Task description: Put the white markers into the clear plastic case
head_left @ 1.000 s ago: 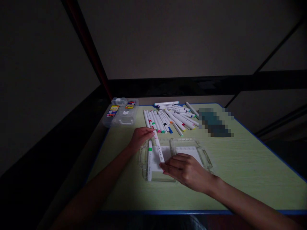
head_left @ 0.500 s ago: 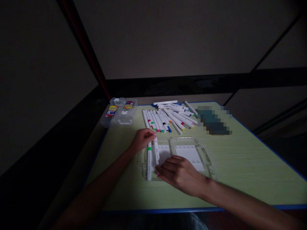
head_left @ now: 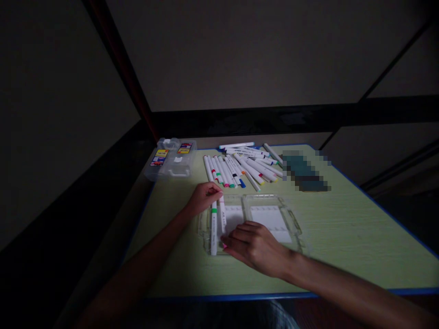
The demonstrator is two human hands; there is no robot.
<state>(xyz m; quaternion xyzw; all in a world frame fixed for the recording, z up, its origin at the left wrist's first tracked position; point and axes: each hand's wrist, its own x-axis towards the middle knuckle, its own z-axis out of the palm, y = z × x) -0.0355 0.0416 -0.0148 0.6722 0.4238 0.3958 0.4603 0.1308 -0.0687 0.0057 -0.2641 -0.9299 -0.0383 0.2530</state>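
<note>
A white marker with a pink end (head_left: 222, 214) is held between my two hands over the left part of a clear plastic case (head_left: 244, 203). My left hand (head_left: 205, 197) pinches its far end. At the near end, the fingers of my right hand (head_left: 255, 246) are closed on it and partly cover it. Just left of it, a white marker with a green band (head_left: 214, 233) lies along the case's left side, its far end passing under my left hand. White paper sheets (head_left: 270, 221) show through the case.
Beyond my hands lies a loose pile of white markers (head_left: 236, 169) with coloured ends. Another clear plastic case (head_left: 178, 170) with bright labels stands at the table's far left. A blurred-out dark object (head_left: 305, 171) is at the right. The greenish table (head_left: 343, 242) has a blue edge.
Hardly anything differs. Both hands keep their hold on the pink-ended marker, which sits very slightly lower toward the case; the view has tilted a little.
</note>
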